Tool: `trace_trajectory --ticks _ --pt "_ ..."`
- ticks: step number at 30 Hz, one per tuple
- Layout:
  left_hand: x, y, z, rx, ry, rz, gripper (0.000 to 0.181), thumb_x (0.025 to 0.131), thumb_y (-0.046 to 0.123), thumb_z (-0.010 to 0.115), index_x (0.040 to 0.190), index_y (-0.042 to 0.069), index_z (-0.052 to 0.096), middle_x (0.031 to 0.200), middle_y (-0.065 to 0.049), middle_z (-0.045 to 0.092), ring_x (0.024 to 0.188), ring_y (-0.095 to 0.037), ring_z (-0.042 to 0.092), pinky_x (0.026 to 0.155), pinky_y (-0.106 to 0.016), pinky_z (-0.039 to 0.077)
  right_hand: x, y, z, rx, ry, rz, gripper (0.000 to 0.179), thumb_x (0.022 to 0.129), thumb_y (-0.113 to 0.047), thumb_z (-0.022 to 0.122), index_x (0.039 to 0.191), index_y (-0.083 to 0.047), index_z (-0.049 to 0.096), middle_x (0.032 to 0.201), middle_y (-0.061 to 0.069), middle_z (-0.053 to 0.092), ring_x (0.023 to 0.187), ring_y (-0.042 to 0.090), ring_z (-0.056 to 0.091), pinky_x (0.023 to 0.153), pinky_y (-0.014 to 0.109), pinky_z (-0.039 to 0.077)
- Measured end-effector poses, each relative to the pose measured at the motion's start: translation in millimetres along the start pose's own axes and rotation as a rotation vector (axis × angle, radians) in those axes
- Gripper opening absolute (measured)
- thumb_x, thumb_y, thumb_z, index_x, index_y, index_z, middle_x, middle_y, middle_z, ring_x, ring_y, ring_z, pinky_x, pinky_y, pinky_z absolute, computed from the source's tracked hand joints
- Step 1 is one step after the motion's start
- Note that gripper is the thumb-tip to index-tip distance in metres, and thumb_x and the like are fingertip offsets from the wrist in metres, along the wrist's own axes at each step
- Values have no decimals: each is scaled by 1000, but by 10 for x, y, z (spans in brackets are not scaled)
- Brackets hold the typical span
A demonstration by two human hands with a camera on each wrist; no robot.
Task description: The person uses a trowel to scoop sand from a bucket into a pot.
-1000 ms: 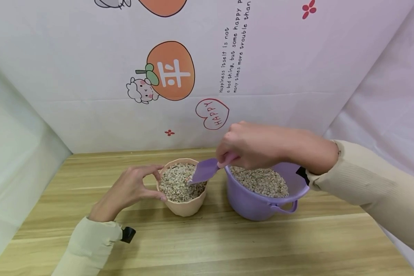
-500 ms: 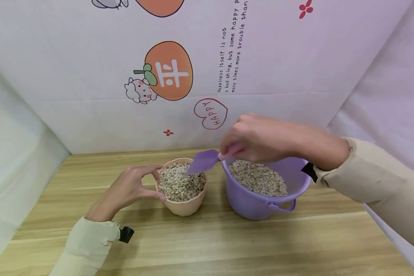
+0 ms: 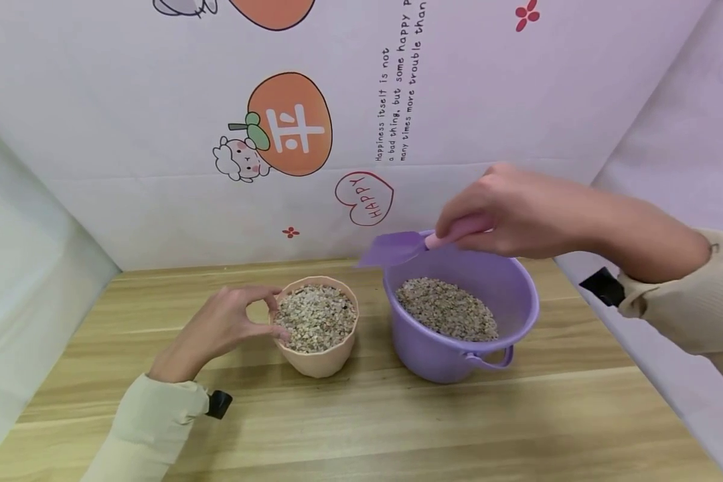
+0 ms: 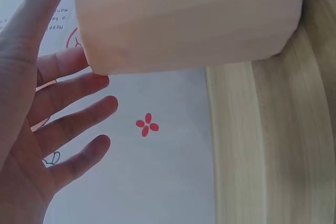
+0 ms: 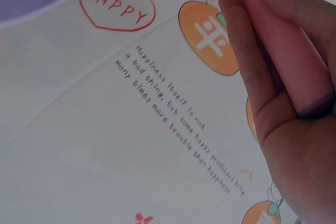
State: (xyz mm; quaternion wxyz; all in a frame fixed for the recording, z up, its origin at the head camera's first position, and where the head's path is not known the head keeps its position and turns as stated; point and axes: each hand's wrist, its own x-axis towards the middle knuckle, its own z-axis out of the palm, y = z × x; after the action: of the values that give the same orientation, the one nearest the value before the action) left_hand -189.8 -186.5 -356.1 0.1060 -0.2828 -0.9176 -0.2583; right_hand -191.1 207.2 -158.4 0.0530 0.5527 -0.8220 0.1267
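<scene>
A peach flowerpot (image 3: 316,363) full of small pale gravel (image 3: 319,318) stands on the table. My left hand (image 3: 225,328) holds it at the left of the rim, thumb on the near side and forefinger on the far side. In the left wrist view the other fingers (image 4: 86,153) spread apart, the lower ones off the pot. My right hand (image 3: 512,211) grips the pink handle (image 5: 283,40) of a toy shovel with a purple blade (image 3: 394,248). The shovel is above the far left rim of a purple bucket (image 3: 428,358), which has gravel (image 3: 448,309) in it.
The wood-grain table (image 3: 361,428) carries both containers, the bucket right of the pot with a small gap between. A bucket handle (image 3: 493,361) hangs at its near side. A white printed backdrop (image 3: 156,134) rises behind the table.
My right hand has lifted the shovel out of the pot and moved it up and right, over the bucket's far rim. The left hand has stayed at the pot.
</scene>
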Motion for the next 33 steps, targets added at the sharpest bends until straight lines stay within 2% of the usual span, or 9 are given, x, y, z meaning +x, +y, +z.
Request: trace_trajectory --ticks 2,6,9,12,14,17,22,27,33 --pt "16 18 -9 0 2 -11 34 73 53 82 82 26 64 109 1 74 62 -4 49 55 -25 39 -80 22 -32 -16 2 30 16 87 -8 78 93 -23 77 80 -23 68 66 -5 62 60 15 50" --pt "67 81 -12 -2 -24 -61 32 80 57 75 89 28 66 88 7 70 51 -4 25 51 -26 36 -260 69 -74 -60 18 74 23 83 -3 79 93 -23 76 82 -23 69 64 -5 61 57 13 48" --pt "131 152 -4 10 -29 -67 33 83 59 71 92 28 68 81 8 65 52 -5 27 55 -28 38 -393 109 -87 -68 26 90 25 82 -3 80 94 -24 77 84 -23 69 64 -5 61 57 12 47" --pt "194 236 6 25 -28 -47 37 85 60 69 98 25 70 87 7 68 59 -7 41 63 -30 44 -511 160 -65 -61 29 93 25 81 -5 81 96 -24 77 85 -22 70 65 -6 62 58 12 48" --pt "234 292 17 26 -25 -26 41 86 59 68 105 22 72 101 5 72 70 -10 56 71 -34 50 -585 195 -34 -48 24 106 24 82 -7 82 97 -25 77 85 -22 70 65 -6 61 58 12 47" --pt "289 369 32 20 -24 2 45 88 59 67 111 20 71 108 4 72 90 -16 66 82 -40 54 -682 245 34 -30 3 145 22 83 -7 81 97 -24 76 85 -22 70 63 -6 60 56 13 47" --pt "394 467 60 4 -15 60 48 89 59 66 117 20 70 117 5 70 108 -19 66 93 -43 52 -790 321 168 3 -24 195 22 84 -5 79 95 -24 75 86 -23 69 65 -5 61 58 15 49" --pt "497 562 121 -20 -11 135 44 89 54 68 115 18 70 114 5 70 109 -19 65 96 -41 51 -838 387 327 13 -35 172 17 86 -9 78 91 -25 75 83 -23 69 65 -4 62 58 13 48" --pt "569 697 168 -7 -27 162 52 89 56 67 127 20 66 122 2 69 115 -19 63 100 -42 48 -884 440 462 26 -72 174 17 88 -10 77 89 -26 74 82 -23 67 66 -5 61 56 13 48"
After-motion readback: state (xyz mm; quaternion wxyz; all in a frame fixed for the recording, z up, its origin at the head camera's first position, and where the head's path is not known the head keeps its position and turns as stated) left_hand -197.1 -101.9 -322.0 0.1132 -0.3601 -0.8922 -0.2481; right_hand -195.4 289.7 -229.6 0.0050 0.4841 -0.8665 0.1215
